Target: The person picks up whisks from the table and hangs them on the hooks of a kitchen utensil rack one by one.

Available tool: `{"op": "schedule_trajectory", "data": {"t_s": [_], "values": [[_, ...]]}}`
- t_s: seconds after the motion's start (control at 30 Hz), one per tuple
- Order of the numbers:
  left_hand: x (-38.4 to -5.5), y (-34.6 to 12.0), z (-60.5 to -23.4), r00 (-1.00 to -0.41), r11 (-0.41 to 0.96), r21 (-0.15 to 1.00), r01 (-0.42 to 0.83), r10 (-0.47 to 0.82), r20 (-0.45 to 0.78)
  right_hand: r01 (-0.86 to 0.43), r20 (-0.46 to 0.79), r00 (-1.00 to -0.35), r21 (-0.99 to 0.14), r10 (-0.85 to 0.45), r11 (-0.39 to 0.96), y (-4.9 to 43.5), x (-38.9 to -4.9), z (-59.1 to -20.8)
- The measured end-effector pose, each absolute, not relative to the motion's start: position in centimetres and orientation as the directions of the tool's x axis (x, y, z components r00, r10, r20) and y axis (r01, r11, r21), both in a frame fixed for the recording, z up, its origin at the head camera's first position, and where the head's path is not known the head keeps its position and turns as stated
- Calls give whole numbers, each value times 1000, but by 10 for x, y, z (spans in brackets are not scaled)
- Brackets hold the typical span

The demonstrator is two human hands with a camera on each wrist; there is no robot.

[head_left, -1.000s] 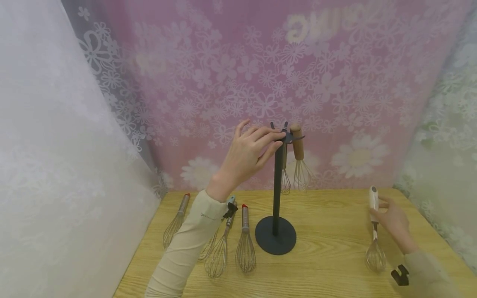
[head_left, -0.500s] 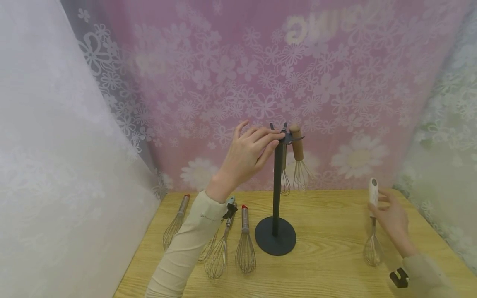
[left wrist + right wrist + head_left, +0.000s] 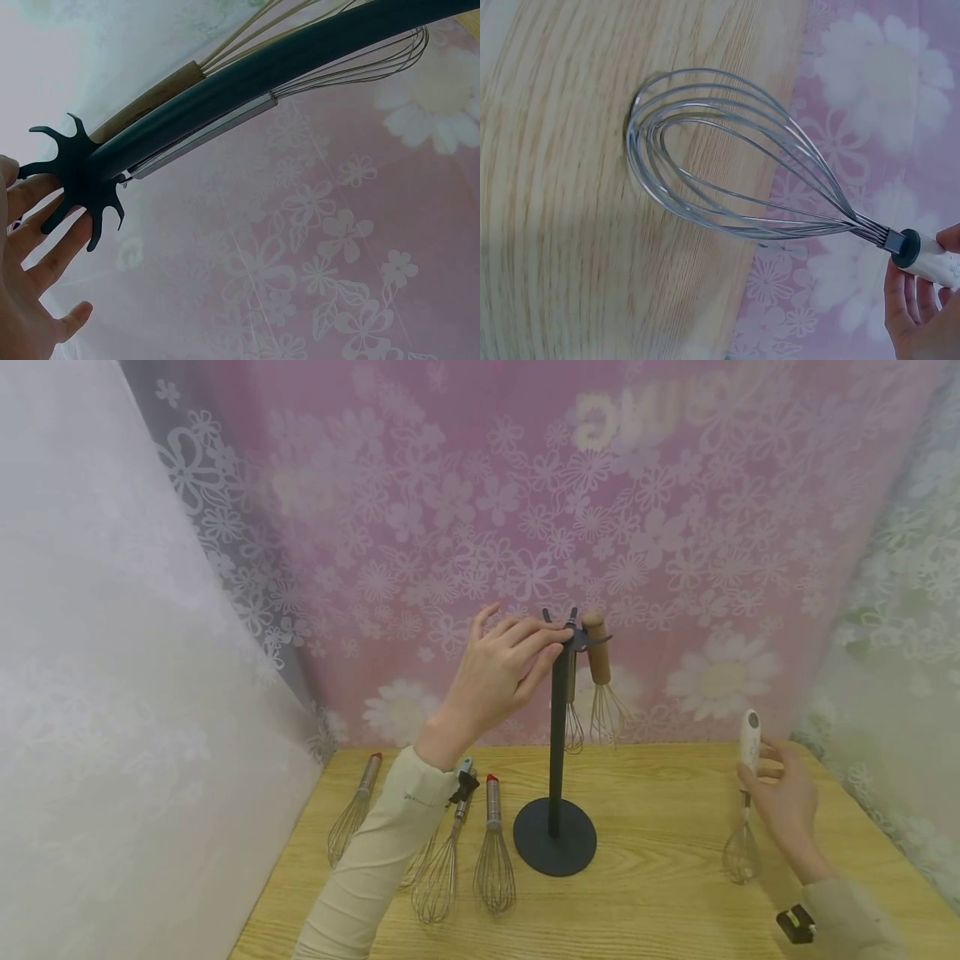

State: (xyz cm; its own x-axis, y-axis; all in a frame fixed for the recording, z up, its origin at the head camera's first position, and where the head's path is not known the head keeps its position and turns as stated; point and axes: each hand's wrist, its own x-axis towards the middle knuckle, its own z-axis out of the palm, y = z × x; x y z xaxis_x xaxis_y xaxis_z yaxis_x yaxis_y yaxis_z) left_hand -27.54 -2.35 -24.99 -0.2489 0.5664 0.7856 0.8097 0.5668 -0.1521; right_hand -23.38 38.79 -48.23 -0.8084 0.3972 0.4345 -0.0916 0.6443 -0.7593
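My right hand (image 3: 783,793) grips a whisk (image 3: 750,745) by its white handle, fingers and thumb around it. The handle points up and the wire loops (image 3: 697,150) hang down over the tabletop. A black hanging stand (image 3: 557,735) with a round base stands mid-table. My left hand (image 3: 502,664) rests its nearly straight fingers on the stand's hooked top (image 3: 75,169), little finger raised. Two whisks hang from that top: a wooden-handled whisk (image 3: 597,652) on the right and, partly hidden behind the pole, a whisk with a slim metal handle (image 3: 210,139).
Several whisks lie on the wood-grain table (image 3: 652,893) left of the stand. One whisk with a red tip (image 3: 493,843) is beside the base, another whisk (image 3: 360,802) at the far left. My left sleeve (image 3: 375,860) covers part of the group. Flowered curtains (image 3: 450,510) enclose the table.
My right hand has raised the white-handled whisk and moved it slightly left, with its wire end drifting left. The left hand stays on the stand's top.
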Motion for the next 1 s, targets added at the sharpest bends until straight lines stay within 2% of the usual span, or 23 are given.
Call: {"op": "schedule_trajectory", "data": {"t_s": [0.47, 0.77, 1.0], "values": [[-274, -24, -250, -247, 572, -154, 806, 561, 790, -158, 493, -719, -803, 490, 575, 371, -237, -478], [-275, -23, -251, -250, 570, -148, 808, 559, 790, -282, 574, -665, -785, 477, 551, 367, -241, -481], [-275, -23, -251, -250, 572, -149, 806, 558, 791, -314, 606, -637, -768, 475, 559, 357, -239, -471]]}}
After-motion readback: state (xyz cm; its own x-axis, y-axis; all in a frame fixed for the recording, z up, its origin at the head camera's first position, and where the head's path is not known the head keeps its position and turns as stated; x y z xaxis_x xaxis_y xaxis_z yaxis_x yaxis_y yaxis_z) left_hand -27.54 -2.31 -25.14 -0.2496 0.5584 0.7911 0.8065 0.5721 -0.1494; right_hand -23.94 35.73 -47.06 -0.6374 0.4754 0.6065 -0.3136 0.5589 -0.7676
